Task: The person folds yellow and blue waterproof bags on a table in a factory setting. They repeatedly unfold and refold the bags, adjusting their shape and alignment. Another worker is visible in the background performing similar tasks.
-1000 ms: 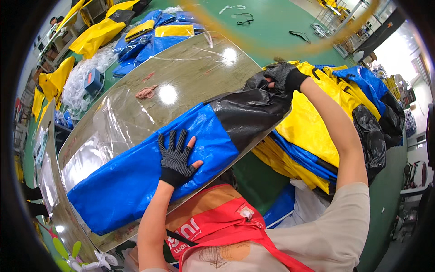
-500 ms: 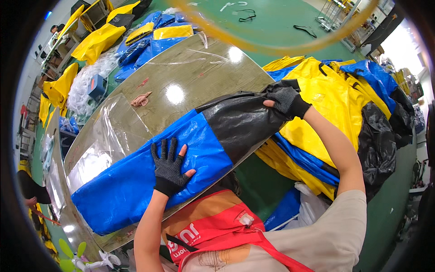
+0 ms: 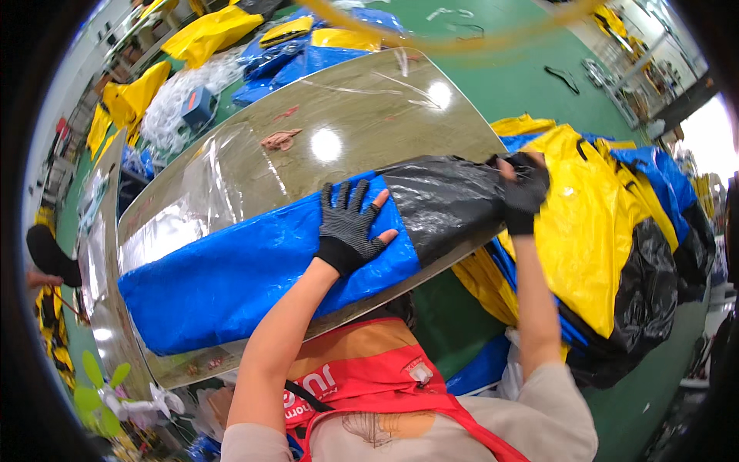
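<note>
Left hand (image 3: 348, 225) in black glove: grip apart, fingers spread, palm flat on blue part of blue-and-black plastic sheet (image 3: 254, 266), likely pinning it so it does not slide. Right hand (image 3: 525, 191), gloved: grip clamped on sheet's black end at bench corner, seemingly pulling it taut. Sheet lies folded, long, across near side of shiny bench (image 3: 339, 115). Pile of yellow, blue, black sheets (image 3: 600, 231) just right of bench, within reach. Pinkish rag (image 3: 279, 139) on bench beyond, well apart.

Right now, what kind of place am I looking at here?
Probably a workshop or factory floor for plastic sheet goods: a long shiny worktable, piles of yellow, blue and black material on a green floor, and gloved hands pressing a blue and black piece.
</note>
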### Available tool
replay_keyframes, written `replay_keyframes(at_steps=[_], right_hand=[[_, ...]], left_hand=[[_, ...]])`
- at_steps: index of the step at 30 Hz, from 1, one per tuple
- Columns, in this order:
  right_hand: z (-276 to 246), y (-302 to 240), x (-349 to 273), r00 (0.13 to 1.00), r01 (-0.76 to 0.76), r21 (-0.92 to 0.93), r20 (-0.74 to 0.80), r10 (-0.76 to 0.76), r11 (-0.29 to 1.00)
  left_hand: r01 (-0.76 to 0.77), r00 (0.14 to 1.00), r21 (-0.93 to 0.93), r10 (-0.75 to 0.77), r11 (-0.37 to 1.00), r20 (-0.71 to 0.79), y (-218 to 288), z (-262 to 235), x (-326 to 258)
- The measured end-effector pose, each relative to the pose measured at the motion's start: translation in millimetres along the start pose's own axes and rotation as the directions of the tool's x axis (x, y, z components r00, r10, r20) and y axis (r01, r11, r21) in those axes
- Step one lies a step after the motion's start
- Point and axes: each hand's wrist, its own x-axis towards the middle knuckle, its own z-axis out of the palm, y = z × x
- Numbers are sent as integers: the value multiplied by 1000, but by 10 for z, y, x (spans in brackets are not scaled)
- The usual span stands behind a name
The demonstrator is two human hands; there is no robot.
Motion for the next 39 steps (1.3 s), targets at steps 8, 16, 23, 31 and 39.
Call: replay_keyframes(at_steps=[8, 16, 23, 31, 39], right_hand=[[348, -893, -805, 696, -593, 783, 379, 610, 191], [783, -2643, -1244, 662, 572, 282, 395, -636, 770], [813, -2403, -1500, 592, 654, 307, 363, -720, 692], [713, -2834, -1554, 383, 681, 388, 533, -754, 621], [934, -3951, -1393, 423, 499, 543, 527, -737, 675]], left_hand=[[29, 996, -30, -32, 999, -88, -61, 126, -62], [151, 953, -698, -290, 700, -85, -502, 608, -951], [29, 995, -165, -12, 986, 99, -1271, -563, -2337], [109, 990, 286, -130, 952, 53, -1754, -886, -2719], [282, 950, 56, -271, 958, -152, -1992, -627, -2938]])
